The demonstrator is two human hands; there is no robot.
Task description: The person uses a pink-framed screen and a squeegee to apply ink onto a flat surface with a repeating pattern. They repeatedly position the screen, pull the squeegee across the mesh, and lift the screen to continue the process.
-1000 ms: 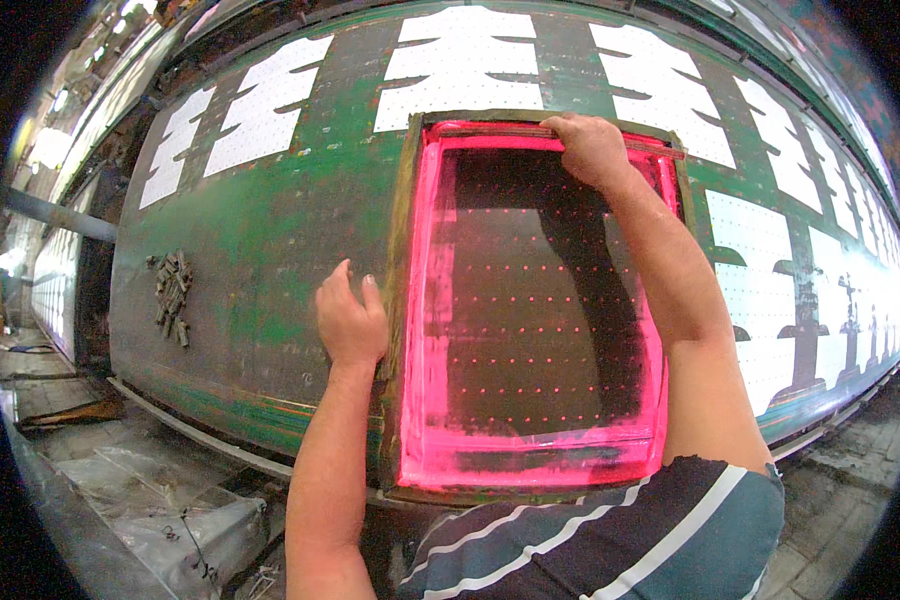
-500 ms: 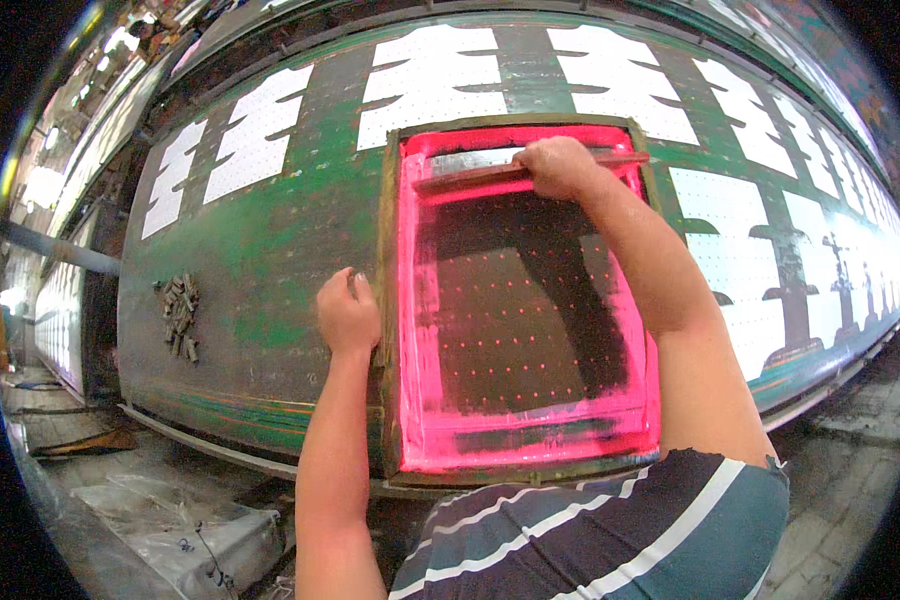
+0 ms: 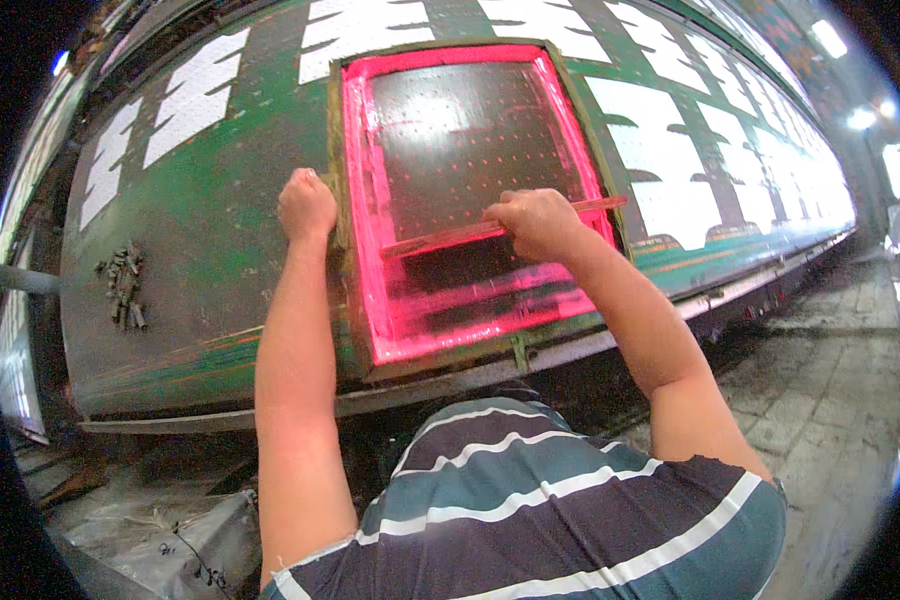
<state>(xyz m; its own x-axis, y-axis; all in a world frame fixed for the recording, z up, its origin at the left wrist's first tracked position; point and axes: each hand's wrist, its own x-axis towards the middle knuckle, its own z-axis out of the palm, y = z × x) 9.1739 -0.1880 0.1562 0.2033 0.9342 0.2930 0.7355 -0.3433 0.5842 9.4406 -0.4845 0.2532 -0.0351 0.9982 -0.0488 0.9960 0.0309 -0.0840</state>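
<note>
A wooden screen-printing frame (image 3: 338, 150) lies flat on the green table, its mesh (image 3: 460, 130) dark with small dots and its borders smeared with bright pink ink. My right hand (image 3: 538, 222) is wrapped around the wooden bar of a squeegee (image 3: 440, 240), which spans the lower half of the mesh and sticks out past the frame's right side. Pink ink lies along the bar. My left hand (image 3: 308, 203) is closed beside the frame's left edge; what its fingers hold, if anything, is hidden.
White cut garment pieces (image 3: 660, 160) with dots lie in rows on the long green table (image 3: 260, 220). A pile of small grey cylindrical pieces (image 3: 123, 285) sits at the left. Clear plastic sheeting (image 3: 195, 545) covers something below the table's near edge (image 3: 220, 418).
My right hand has drawn the squeegee from the far end of the mesh toward me. My left hand stays closed by the frame's left edge. The whole view has shifted.
</note>
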